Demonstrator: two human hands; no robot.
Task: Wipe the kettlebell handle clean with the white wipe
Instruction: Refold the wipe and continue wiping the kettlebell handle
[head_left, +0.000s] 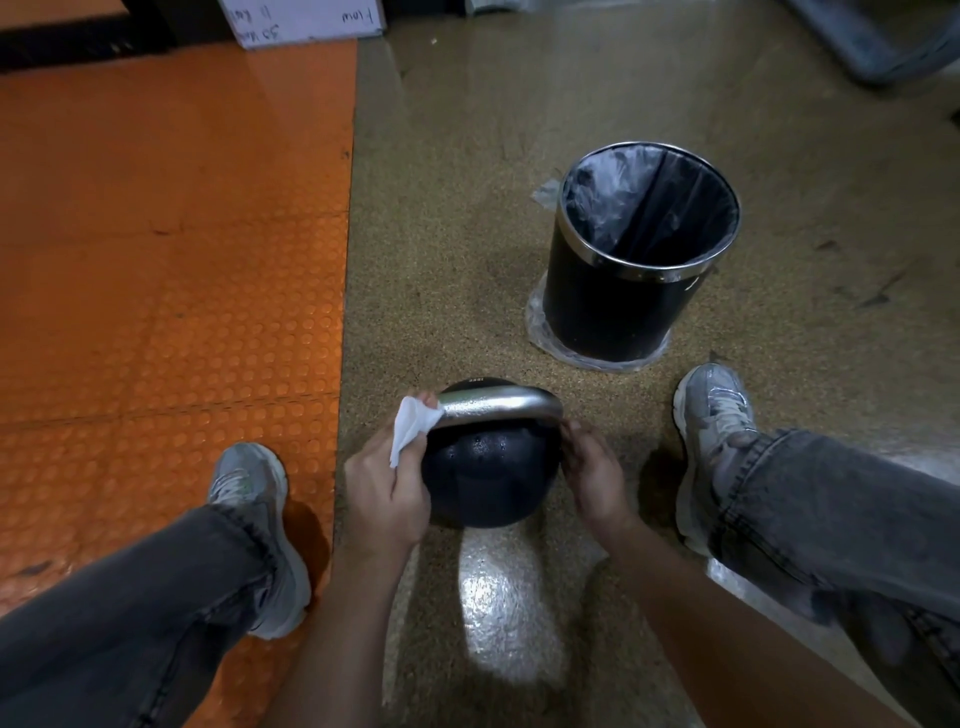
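Left hand (387, 488) with fingers curled closed, right hand (592, 475) cupped, both forearms extended forward.

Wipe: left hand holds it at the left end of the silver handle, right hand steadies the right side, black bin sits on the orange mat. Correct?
Not quite. In the head view the black bin stands on the speckled tan floor, not the orange mat. The rest holds: left hand presses the white wipe to the handle's left end, right hand steadies the kettlebell.
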